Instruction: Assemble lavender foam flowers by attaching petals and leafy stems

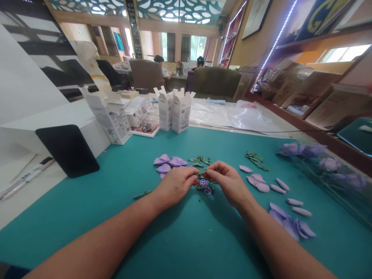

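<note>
Over the middle of the green mat (116, 217), my left hand (176, 185) and my right hand (229, 181) almost meet at the fingertips. Both are closed in a pinch around a small green plastic piece (201, 175), mostly hidden by the fingers. Just below lie purple wheel-shaped pieces (203, 183), with small red pieces (195, 182) beside them. Behind the fingertips sits a pile of green leaf pieces (200, 159). Purple petals (170, 162) lie beyond my left hand. To the right of my right hand are paler petals (258, 182) and green stem sticks (256, 160).
White open boxes (180, 112) stand at the mat's back edge. A black tablet-like panel (68, 151) leans at left. Assembled purple flowers (329, 163) lie at right, near more petals (290, 221). Clear plastic bags (232, 115) cover the table behind; people sit farther back.
</note>
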Demonstrator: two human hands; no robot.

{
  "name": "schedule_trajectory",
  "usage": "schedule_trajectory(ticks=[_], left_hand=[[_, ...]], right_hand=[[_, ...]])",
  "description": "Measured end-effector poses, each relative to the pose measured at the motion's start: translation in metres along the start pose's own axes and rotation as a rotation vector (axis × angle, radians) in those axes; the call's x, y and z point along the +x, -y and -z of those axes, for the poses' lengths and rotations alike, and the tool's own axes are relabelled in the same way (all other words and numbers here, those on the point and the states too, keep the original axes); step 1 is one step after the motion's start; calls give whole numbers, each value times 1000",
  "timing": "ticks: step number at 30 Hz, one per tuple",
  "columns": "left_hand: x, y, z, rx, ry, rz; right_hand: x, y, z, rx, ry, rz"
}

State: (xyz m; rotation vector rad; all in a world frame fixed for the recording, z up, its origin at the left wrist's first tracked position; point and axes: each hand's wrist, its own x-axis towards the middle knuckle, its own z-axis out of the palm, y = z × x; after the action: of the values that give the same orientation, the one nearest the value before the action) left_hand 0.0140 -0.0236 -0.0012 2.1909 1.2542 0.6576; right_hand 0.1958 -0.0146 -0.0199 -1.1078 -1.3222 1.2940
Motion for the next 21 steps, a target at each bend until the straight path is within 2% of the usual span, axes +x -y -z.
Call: schedule_trajectory(ticks=[21], left_hand=[[-1, -1, -3, -7, -12, 20]], right_hand=[[-1, 1, -4, -4, -28, -10]])
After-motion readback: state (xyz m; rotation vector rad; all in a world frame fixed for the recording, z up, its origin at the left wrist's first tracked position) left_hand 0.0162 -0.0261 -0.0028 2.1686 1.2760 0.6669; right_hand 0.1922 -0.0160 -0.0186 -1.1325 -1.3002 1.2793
